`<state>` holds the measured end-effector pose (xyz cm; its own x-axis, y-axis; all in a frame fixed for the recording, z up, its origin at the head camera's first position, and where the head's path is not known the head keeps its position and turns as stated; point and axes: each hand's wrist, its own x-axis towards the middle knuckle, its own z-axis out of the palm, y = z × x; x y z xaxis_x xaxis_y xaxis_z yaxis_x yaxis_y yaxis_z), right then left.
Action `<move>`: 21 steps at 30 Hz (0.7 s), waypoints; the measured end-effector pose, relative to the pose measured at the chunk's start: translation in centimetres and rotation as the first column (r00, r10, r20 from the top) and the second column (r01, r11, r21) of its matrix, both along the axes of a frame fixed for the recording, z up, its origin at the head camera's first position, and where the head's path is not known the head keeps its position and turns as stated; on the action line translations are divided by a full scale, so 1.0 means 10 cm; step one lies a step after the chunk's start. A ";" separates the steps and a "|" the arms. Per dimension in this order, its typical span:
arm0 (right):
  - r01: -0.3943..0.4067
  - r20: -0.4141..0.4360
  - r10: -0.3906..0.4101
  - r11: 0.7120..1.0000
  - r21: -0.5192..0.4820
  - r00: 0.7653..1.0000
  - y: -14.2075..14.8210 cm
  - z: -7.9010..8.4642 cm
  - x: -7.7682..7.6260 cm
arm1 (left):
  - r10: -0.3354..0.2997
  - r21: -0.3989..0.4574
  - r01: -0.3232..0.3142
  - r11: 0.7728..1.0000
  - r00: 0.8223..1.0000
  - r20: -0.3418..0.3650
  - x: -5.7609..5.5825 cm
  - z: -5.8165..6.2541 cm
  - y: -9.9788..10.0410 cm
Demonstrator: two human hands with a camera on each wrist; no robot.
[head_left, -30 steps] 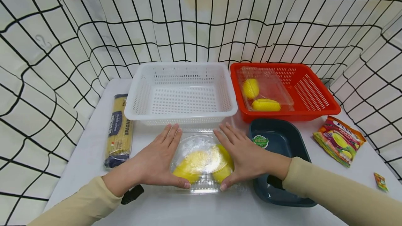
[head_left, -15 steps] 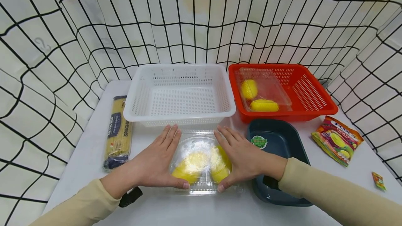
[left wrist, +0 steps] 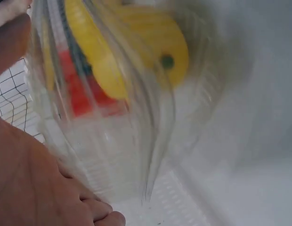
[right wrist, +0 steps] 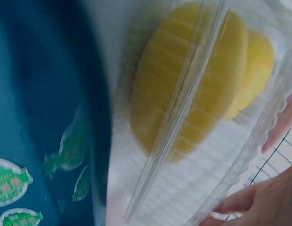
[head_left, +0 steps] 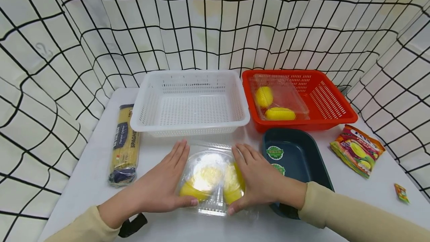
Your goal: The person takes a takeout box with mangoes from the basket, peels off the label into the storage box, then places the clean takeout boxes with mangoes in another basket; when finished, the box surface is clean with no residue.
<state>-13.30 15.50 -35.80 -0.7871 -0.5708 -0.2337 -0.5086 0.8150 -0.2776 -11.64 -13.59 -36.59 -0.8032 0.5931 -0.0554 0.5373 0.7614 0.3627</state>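
A clear plastic clamshell box [head_left: 209, 158] with a ridged rim sits in front of the white basket. Inside are large yellow fruit-like pieces [head_left: 233, 189], one of them showing a small dark green spot in the left wrist view. My left hand [head_left: 164, 184] lies along the box's left side, fingers straight forward, thumb at the front corner. On the opposite side, my right hand [head_left: 260, 178] flanks the box the same way, fingers extended. The lid and base edges [right wrist: 172, 127] run close together in the right wrist view. Both palms partly hide the box's sides.
Behind stands a white perforated basket [head_left: 189, 128]; a red basket [head_left: 327, 124] beside it holds another clear box [head_left: 290, 96] of yellow pieces. A dark teal basin [head_left: 302, 160] stands close at right. Spaghetti [head_left: 125, 148] lies left, a candy bag [head_left: 357, 150] and small sweet [head_left: 401, 192] far right.
Both hands and the clear box have shifted slightly toward the person. More of the basin's stickers shows beside the right hand. The whole head view has also drifted a little.
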 end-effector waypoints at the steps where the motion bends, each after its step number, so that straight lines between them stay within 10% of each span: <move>1: 0.013 -0.007 -0.013 1.000 0.000 1.000 -0.01 0.00 0.03 | 0.008 0.005 -0.008 1.000 1.000 -0.001 0.03 -0.01 0.00; 14: 0.154 -0.074 -0.152 0.988 0.022 0.986 -0.12 -0.06 0.34 | 0.177 0.059 -0.170 0.984 0.974 -0.142 0.26 -0.15 0.22; 21: 0.075 0.003 -0.075 0.997 -0.031 0.997 0.00 0.01 0.26 | 0.170 0.061 -0.165 0.984 0.981 -0.091 0.22 -0.16 0.22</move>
